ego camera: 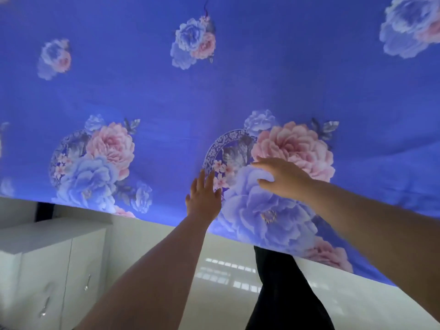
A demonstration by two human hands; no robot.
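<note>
A blue fabric sheet (214, 91) printed with large pink and pale-blue flowers is seen spread wide across the upper two thirds of the frame. Its near edge runs slanting from the middle left down to the lower right.

The left hand (203, 198) is laid flat on the sheet just inside that edge, at the centre of the frame. Its fingers (202, 179) are held straight and close together, pointing up the frame, and nothing is gripped by them. The right hand (283, 179) is placed palm-down just to the right of it, over a pale-blue printed flower (262, 217). Its fingers (259, 166) are stretched out and slightly spread toward the left, holding nothing; this hand is somewhat blurred. The two hands are near each other but apart.

A white cabinet (47, 246) with small metal handles (87, 283) is seen in the lower left of the frame. A glossy white floor (357, 294) is shown below the sheet's edge, and a dark trouser leg (285, 294) is seen at the bottom centre.
</note>
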